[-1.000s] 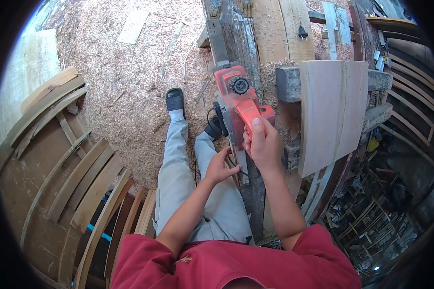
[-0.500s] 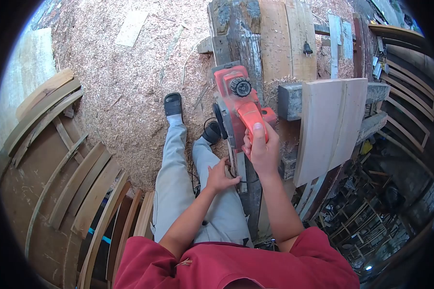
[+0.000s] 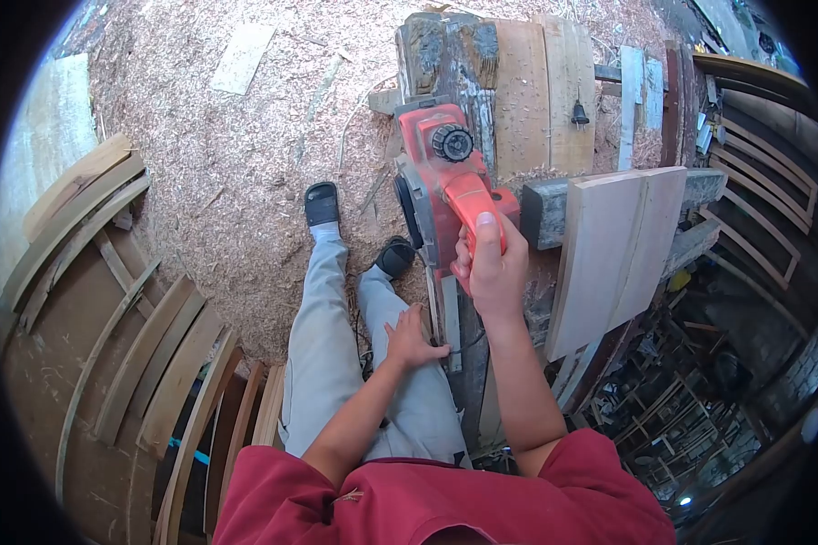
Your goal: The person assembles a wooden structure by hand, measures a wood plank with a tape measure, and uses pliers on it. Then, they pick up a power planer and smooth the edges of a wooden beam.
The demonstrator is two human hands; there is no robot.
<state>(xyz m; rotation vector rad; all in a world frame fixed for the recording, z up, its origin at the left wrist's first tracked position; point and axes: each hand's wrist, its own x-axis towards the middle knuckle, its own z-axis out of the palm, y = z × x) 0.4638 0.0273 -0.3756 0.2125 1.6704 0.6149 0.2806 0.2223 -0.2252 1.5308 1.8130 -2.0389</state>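
My right hand (image 3: 493,272) gripped the red electric planer's (image 3: 441,182) handle; my left hand (image 3: 409,341) lay open, steadying the narrow wooden strip (image 3: 450,318) beneath it.

Rough tabletop (image 3: 445,54) of weathered beams and pale planks, dusted with shavings. Resting on it: an orange electric planer (image 3: 445,173) atop a narrow wooden strip (image 3: 452,322) laid along the dark central beam; a black plug (image 3: 577,113) on the planks; two grey crossbeams (image 3: 541,213) at the right edge, bearing a pair of wide curved boards (image 3: 613,254) (side by side, edges touching). Below and to the left, sawdust-covered floor (image 3: 245,182), with a flat offcut (image 3: 241,56) near the top of the frame and long curved staves (image 3: 91,209) stacked at the left.
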